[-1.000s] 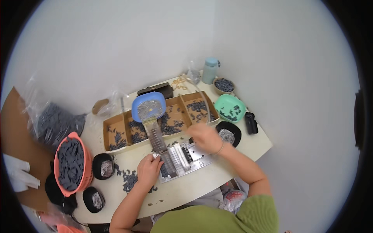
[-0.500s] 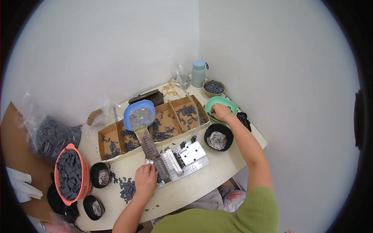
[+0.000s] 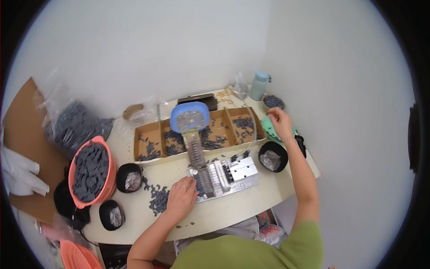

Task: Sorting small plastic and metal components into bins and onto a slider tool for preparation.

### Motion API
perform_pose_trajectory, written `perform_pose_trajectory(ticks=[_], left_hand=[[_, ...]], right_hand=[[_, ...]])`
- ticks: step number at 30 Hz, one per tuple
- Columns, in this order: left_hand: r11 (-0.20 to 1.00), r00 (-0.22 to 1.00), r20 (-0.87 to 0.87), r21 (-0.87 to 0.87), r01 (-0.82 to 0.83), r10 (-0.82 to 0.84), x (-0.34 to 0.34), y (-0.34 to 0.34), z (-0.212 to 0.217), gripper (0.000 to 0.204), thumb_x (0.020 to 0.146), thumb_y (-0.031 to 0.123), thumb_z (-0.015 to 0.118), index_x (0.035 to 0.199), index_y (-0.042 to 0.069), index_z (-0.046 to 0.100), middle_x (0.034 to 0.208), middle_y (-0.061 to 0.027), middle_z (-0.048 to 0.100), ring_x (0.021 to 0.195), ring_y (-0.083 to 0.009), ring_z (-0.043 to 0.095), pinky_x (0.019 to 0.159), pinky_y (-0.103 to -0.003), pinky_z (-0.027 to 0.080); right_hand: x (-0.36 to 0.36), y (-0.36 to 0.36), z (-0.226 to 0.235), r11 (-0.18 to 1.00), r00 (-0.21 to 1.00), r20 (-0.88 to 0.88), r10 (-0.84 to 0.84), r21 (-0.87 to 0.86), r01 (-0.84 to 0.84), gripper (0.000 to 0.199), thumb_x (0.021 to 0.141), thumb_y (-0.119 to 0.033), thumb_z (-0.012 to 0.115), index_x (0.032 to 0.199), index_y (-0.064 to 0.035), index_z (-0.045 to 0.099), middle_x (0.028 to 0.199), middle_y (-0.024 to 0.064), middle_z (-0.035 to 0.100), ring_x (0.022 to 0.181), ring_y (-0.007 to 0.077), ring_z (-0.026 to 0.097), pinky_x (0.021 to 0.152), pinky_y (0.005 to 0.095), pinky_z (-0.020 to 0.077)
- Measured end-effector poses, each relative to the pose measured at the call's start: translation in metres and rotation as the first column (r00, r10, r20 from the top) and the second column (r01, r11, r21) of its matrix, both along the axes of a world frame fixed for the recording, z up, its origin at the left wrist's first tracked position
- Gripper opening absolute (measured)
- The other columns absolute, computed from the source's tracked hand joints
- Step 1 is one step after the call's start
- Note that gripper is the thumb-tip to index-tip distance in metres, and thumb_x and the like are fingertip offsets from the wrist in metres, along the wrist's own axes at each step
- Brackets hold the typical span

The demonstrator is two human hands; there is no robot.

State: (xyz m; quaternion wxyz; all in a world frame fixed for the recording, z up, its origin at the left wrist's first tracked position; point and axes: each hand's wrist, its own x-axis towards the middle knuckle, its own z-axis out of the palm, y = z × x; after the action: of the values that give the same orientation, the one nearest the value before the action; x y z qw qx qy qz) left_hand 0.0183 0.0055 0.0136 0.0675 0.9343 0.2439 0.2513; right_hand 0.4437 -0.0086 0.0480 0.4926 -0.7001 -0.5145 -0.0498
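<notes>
My left hand (image 3: 182, 196) lies at the left end of a metal fixture (image 3: 237, 184), its fingers close together and bent against the edge; what they hold, if anything, is hidden. A clear sloping chute (image 3: 194, 150) leads down to the fixture from a blue bowl (image 3: 177, 124) of small silvery pieces. My right hand (image 3: 280, 124) is over the green bowl (image 3: 270, 131) at the right, its fingers bent together in a pinch. Whatever sits between those fingertips is too small to make out. Small dark grey pieces (image 3: 159, 199) lie loose beside my left hand.
Behind the fixture stands a divided cardboard tray (image 3: 148, 134) of grey parts. Black bowls (image 3: 273, 167) hold silvery pieces. A pink basket (image 3: 106, 190) of grey blocks stands at the left, near a plastic bag (image 3: 76, 123). A blue bottle (image 3: 259, 86) stands at the far right.
My right hand has lifted up out of the green bowl. My left hand stays by the fixture. The whole view has swung leftward, bringing another pink basket in at the lower left.
</notes>
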Motion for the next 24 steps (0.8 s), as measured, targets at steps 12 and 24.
perform_pose_trajectory(ticks=[12,24], left_hand=[[0.764,0.756,0.136,-0.009,-0.645,0.64,-0.182,0.004,0.014,0.03,0.074,0.006,0.068,0.103,0.0,0.063,0.107,-0.0144,0.059,0.1,-0.0332,0.055,0.087,-0.042,0.043],[0.62,0.64,-0.123,-0.165,-0.767,0.759,-0.238,0.01,0.006,0.011,0.071,0.001,0.067,0.082,-0.002,0.064,0.081,-0.017,0.059,0.079,-0.0351,0.058,0.072,-0.042,0.046]], right_hand=[[-0.235,0.011,-0.04,0.752,0.754,0.176,0.633,-0.37,-0.545,0.011,0.081,-0.014,0.066,0.09,-0.0086,0.065,0.086,0.0075,0.063,0.08,0.0265,0.063,0.068,0.0364,0.0514],[-0.254,0.0,-0.053,0.864,0.5,0.708,0.498,-0.357,-0.355,0.017,0.074,-0.009,0.057,0.088,-0.0013,0.063,0.08,0.008,0.054,0.079,0.0211,0.056,0.067,0.0326,0.0485]])
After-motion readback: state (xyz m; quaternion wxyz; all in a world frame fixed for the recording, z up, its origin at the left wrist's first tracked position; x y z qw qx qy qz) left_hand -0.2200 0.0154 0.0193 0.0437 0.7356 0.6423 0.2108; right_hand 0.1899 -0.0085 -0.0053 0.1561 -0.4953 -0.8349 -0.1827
